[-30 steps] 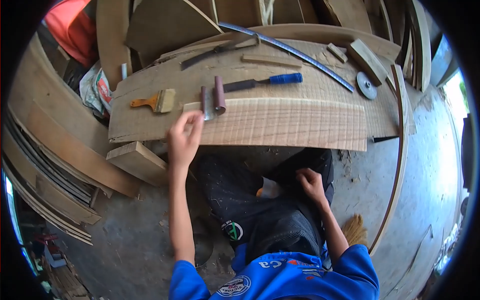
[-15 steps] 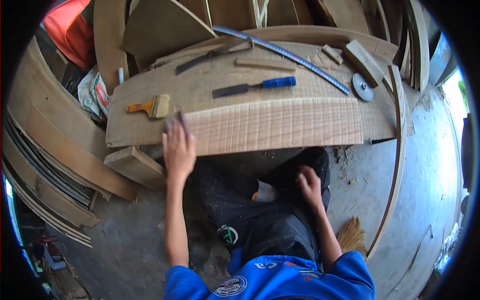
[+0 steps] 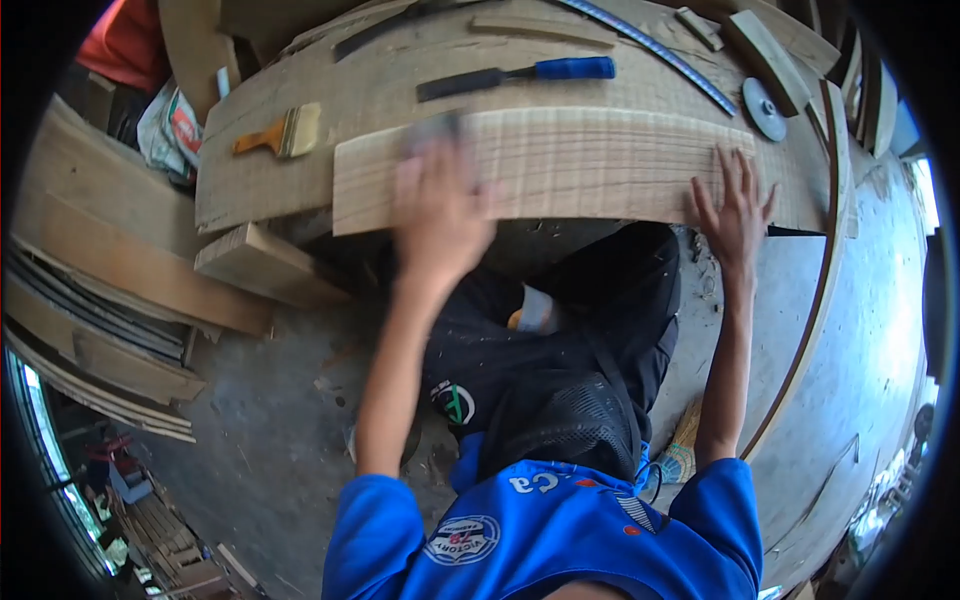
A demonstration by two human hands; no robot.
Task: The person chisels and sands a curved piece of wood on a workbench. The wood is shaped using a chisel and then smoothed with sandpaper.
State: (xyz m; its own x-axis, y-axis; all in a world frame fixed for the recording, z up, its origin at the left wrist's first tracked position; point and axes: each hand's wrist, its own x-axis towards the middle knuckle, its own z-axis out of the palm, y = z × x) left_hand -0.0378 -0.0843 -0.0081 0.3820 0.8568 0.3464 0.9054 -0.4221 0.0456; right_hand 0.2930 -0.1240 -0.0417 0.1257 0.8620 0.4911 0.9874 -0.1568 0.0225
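Note:
A pale wooden board (image 3: 590, 165) with visible grain lies along the near side of the workbench. On its left part, my left hand (image 3: 440, 215) is closed over a small dark block (image 3: 437, 130); both are smeared by motion, and the block's exact kind is not clear. My right hand (image 3: 735, 205) rests with spread fingers on the right end of the board, holding nothing. Behind the board lies a chisel (image 3: 575, 68) with a blue handle. To the left is a paintbrush (image 3: 270, 137) with an orange handle.
A grey disc (image 3: 763, 108), a blue measuring strip (image 3: 665, 55) and wood offcuts (image 3: 765, 60) lie at the back right of the bench (image 3: 235, 190). A long curved strip (image 3: 815, 300) leans on the right. Stacked boards (image 3: 110, 255) stand at left.
My left hand has moved right along the board with the dark block. My right hand has risen from near my lap onto the board's right end. The view has tilted down.

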